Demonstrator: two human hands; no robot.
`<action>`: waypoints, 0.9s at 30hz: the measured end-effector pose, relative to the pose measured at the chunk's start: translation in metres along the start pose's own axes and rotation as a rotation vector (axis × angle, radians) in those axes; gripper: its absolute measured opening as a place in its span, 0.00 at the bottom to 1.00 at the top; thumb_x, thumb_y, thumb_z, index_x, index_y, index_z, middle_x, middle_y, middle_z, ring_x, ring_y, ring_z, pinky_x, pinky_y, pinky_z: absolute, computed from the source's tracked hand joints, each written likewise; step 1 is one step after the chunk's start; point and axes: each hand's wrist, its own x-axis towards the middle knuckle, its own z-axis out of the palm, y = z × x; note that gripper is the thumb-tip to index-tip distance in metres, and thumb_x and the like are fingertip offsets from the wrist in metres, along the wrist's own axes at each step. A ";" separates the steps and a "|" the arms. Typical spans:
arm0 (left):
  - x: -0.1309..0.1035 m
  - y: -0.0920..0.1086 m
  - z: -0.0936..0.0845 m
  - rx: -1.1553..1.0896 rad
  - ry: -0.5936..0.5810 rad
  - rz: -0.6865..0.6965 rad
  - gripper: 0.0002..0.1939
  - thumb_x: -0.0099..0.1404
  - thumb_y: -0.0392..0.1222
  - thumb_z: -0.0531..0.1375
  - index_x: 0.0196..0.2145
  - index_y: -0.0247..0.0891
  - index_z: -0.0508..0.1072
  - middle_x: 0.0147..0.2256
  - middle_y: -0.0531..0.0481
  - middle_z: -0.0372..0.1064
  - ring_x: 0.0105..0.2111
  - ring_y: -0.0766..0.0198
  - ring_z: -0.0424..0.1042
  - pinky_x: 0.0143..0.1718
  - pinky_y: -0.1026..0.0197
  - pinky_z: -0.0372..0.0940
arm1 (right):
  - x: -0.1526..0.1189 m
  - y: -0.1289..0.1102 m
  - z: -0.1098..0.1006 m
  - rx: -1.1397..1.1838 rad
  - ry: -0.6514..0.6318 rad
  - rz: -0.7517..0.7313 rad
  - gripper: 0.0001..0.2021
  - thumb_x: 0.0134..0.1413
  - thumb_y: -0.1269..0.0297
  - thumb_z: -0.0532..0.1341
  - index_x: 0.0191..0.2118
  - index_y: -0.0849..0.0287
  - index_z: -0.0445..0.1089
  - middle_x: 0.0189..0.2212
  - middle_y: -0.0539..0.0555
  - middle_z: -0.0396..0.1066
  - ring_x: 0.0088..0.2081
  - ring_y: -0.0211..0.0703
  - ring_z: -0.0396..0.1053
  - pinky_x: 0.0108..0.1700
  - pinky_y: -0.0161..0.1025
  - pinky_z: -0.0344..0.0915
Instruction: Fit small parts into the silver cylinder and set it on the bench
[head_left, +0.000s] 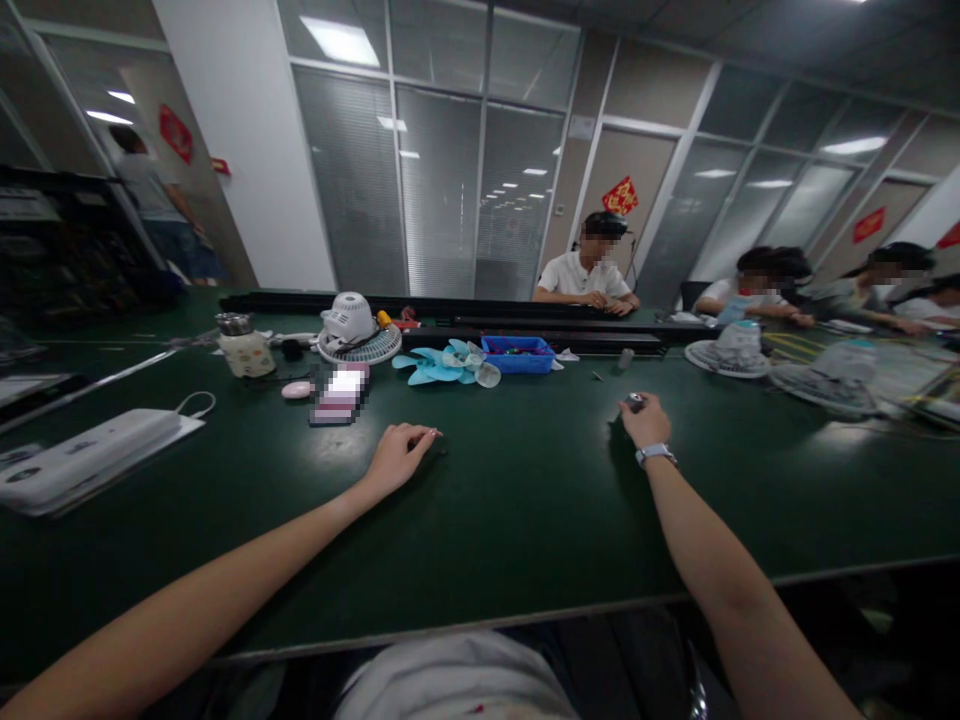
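Observation:
My left hand (399,460) is low over the green table, left of the middle. Its thumb and fingers are pinched together, and whatever lies between the tips is too small to make out. Farther right, my right hand (646,422), with a pale watch on the wrist, is closed around a small dark metallic round piece (636,402). Beyond my left hand lie light-blue fan blades (433,364). A blue tray (517,354) of small parts stands beside them.
Left on the green table (517,520) are a phone (341,393), a pink oval object (298,390), a patterned jar (246,345), a white fan part (351,325) and a long white device (94,458). More fan parts (739,350) lie right. A person (577,275) sits opposite; others sit right.

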 end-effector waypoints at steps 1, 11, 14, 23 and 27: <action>0.000 0.000 0.000 0.002 -0.002 0.000 0.21 0.68 0.55 0.50 0.42 0.44 0.79 0.40 0.47 0.78 0.42 0.53 0.71 0.49 0.49 0.60 | 0.001 0.002 -0.001 0.001 -0.010 0.008 0.20 0.52 0.56 0.63 0.50 0.58 0.68 0.38 0.63 0.75 0.41 0.57 0.74 0.43 0.48 0.67; 0.000 -0.003 0.002 0.015 0.014 -0.011 0.22 0.69 0.55 0.49 0.43 0.43 0.78 0.39 0.46 0.76 0.39 0.55 0.71 0.44 0.52 0.62 | -0.082 -0.088 0.005 0.051 0.014 -0.593 0.25 0.59 0.60 0.58 0.61 0.61 0.59 0.64 0.65 0.55 0.64 0.55 0.53 0.64 0.55 0.48; 0.001 -0.006 0.004 -0.007 0.074 -0.017 0.21 0.69 0.54 0.49 0.44 0.40 0.76 0.40 0.45 0.75 0.40 0.55 0.70 0.45 0.52 0.62 | -0.151 -0.131 0.012 0.257 -0.441 -1.028 0.24 0.62 0.57 0.56 0.63 0.54 0.60 0.66 0.60 0.53 0.66 0.52 0.52 0.64 0.55 0.50; 0.004 -0.014 0.011 -0.069 0.165 -0.064 0.20 0.68 0.55 0.51 0.43 0.37 0.72 0.39 0.44 0.73 0.38 0.57 0.71 0.43 0.54 0.65 | -0.214 -0.165 0.008 0.394 -0.884 -1.309 0.18 0.65 0.67 0.53 0.57 0.56 0.69 0.59 0.56 0.65 0.61 0.47 0.62 0.62 0.51 0.59; 0.003 -0.012 0.009 -0.066 0.172 -0.070 0.20 0.67 0.55 0.51 0.43 0.38 0.72 0.39 0.44 0.73 0.38 0.56 0.71 0.43 0.54 0.65 | -0.210 -0.163 0.008 0.403 -0.847 -1.260 0.20 0.60 0.77 0.53 0.53 0.54 0.72 0.53 0.53 0.72 0.56 0.43 0.69 0.59 0.46 0.63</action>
